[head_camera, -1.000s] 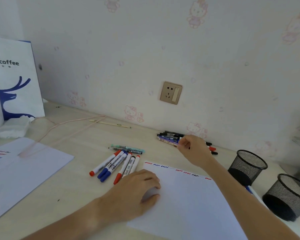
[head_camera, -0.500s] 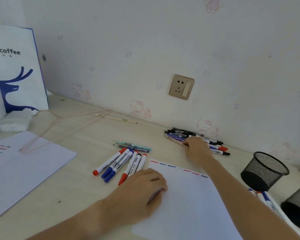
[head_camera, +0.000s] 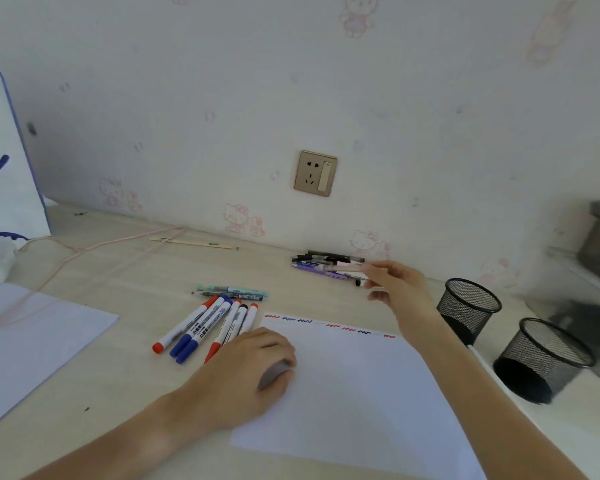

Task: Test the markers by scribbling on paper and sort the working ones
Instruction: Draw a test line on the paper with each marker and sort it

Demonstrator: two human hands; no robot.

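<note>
A white sheet of paper (head_camera: 361,393) lies in front of me, with a row of red, blue and black scribbles (head_camera: 326,323) along its far edge. My left hand (head_camera: 253,368) rests on the sheet's left edge with loosely curled fingers. Several whiteboard markers (head_camera: 205,323) with red, blue and black caps lie side by side just left of the sheet. A pile of pens and markers (head_camera: 323,261) sits by the wall. My right hand (head_camera: 395,285) is at the pile's right end and pinches a pale pink pen (head_camera: 343,268), which is blurred.
Two black mesh pen cups (head_camera: 468,306) (head_camera: 544,358) stand at the right. Two teal pens (head_camera: 232,292) lie behind the marker row. Another sheet (head_camera: 32,341), a white paper bag (head_camera: 4,168), a pink cord (head_camera: 101,247) and a wooden stick (head_camera: 191,242) are on the left.
My right hand was down on the pile with curled fingers; now it has shifted right and lifted slightly, pinching a pale pen. The left hand stays on the paper. The camera has turned.
</note>
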